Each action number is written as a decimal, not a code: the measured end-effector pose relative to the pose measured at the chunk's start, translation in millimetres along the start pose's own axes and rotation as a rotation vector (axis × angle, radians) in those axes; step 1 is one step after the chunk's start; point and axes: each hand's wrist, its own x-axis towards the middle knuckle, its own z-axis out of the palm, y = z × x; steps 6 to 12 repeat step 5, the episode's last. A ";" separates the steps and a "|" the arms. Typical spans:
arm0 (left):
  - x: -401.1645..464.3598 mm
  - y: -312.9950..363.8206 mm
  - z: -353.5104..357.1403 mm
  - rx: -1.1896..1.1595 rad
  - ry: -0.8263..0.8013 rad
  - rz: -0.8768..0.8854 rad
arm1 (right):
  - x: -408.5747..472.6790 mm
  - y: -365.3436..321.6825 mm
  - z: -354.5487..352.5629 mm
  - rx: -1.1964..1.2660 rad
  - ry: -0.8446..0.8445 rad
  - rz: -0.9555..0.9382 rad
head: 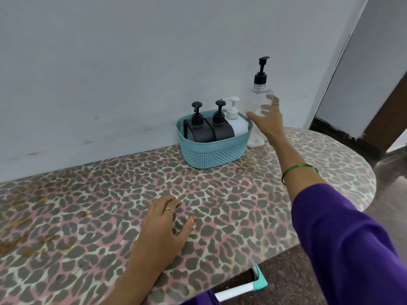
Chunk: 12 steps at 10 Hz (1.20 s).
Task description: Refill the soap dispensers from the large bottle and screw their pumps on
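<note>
Right hand: the right hand point(267, 116) reaches out to the tall clear bottle point(259, 102), fingers spread around its lower body and thumb on the left side; the fingers show through the clear plastic behind it, so the hand wraps the bottle.
Left hand: the left hand point(165, 225) lies flat, palm down, on the table cover point(88, 205), fingers straight and slightly apart, holding nothing; a ring sits on one finger.
Clear bottle: it stands upright with a black pump point(261, 70) screwed on its neck, close to the wall point(132, 62), just right of the basket point(211, 151). It looks see-through; how much liquid is inside I cannot tell.
Basket: a light blue woven-look plastic basket at the back of the table, against the wall.
Inside the basket: two black dispensers, the left black dispenser point(198, 128) and the right black dispenser point(221, 127), side by side, each with a black pump on top; at the right end a white dispenser point(236, 125) with a white pump.
Beside the basket: a small white object point(255, 142) lies on the table, touching or nearly touching the basket's right side, below the clear bottle; what it is cannot be told.
Table: an oblong top with a rounded right end, covered in leopard print of grey, pink and cream.
Arm: a purple sleeve point(352, 249) and a green bangle point(297, 170) on the right forearm.
Under the table edge: a white bar with a teal end point(242, 289).
</note>
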 end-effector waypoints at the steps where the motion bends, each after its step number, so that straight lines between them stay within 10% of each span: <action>1: -0.2 -1.1 0.4 -0.005 0.012 0.011 | 1.5 6.5 0.0 0.012 -0.005 -0.011; 12: 9.0 7.8 19.9 0.002 -0.077 0.014 | -21.8 23.3 -24.4 -0.081 -0.036 0.158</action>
